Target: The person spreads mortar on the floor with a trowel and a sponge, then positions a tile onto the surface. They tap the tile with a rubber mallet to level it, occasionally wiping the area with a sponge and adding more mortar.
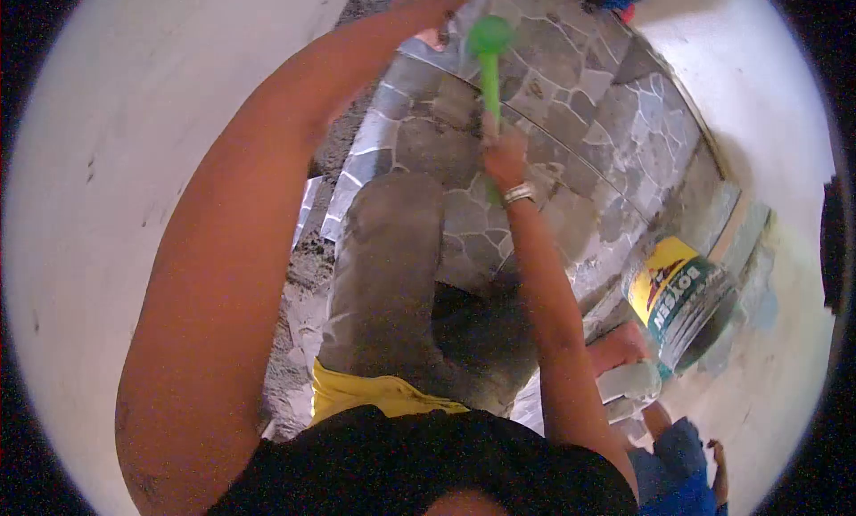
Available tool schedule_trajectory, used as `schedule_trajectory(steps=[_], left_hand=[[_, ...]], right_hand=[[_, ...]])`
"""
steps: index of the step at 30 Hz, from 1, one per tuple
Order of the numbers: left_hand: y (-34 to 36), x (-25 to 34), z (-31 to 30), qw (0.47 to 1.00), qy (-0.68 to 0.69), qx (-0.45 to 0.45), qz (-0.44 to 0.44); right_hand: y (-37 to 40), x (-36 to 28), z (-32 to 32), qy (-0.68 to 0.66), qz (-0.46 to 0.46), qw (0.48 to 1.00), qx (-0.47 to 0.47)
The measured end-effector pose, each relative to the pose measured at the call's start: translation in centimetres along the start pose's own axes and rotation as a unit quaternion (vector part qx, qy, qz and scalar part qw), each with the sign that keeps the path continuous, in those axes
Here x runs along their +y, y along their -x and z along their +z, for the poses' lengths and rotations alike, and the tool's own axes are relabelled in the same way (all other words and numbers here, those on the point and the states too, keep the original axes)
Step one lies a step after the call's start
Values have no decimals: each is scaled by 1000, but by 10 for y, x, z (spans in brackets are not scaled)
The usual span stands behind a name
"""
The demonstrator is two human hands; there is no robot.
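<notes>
My right hand (pixel 506 159) is wrapped round the handle of a green mallet (pixel 490 36), its round head raised toward the top of the view. A pale band sits on that wrist. My left hand (pixel 435 15) reaches out at the top, beside the mallet head and over the far left edge of the stone-patterned tiles (pixel 468 142). It is blurred, but its fingers look spread, near a pale shiny patch whose nature I cannot make out. Pale irregular lines divide the grey tile faces.
Rough grey mortar (pixel 299 311) runs along the left, beside a white wall (pixel 143 159). At right a Boysen paint bucket (pixel 682 302) lies tilted near long strips (pixel 740 226). Another person in blue clothing (pixel 678 471) is at lower right. My bent knee (pixel 392 222) covers some tiles.
</notes>
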State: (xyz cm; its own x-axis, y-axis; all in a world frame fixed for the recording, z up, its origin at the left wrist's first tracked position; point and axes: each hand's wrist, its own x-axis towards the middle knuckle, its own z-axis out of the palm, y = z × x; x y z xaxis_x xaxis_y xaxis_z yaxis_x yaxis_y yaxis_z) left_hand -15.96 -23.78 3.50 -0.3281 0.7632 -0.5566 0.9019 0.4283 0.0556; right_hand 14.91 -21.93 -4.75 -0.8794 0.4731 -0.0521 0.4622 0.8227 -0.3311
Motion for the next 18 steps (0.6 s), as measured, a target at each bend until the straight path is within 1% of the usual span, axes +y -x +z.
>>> schedule_trajectory(steps=[3,6,8,9,11,12,13,15,16,18], left_hand=[[16,18,-13,1000,10,-8,-14],[-36,-3,34,999,42,-2,26],[-56,-12,62,996,60,54,44],[-60,-14,67,993,69,83,50],[-32,5,44,994,20,99,32],[-14,17,25,996,1,93,12],[5,30,5,996,-18,86,-7],[29,52,-27,997,-42,41,-58],[17,46,-15,994,-60,71,-49],[-17,24,32,986,-95,131,-30]], right_hand=[[6,-24,-28,-157,-19,985,70],[8,-54,-50,-201,141,969,22],[16,-48,-33,-146,91,983,62],[17,-44,-25,-119,62,988,82],[13,-36,-19,-138,37,984,110],[9,-34,-17,-148,23,981,125],[9,-33,-16,-144,20,981,130],[11,-30,-16,-131,17,981,142],[11,-26,-15,-101,1,985,137],[9,-19,-13,-40,-33,991,126]])
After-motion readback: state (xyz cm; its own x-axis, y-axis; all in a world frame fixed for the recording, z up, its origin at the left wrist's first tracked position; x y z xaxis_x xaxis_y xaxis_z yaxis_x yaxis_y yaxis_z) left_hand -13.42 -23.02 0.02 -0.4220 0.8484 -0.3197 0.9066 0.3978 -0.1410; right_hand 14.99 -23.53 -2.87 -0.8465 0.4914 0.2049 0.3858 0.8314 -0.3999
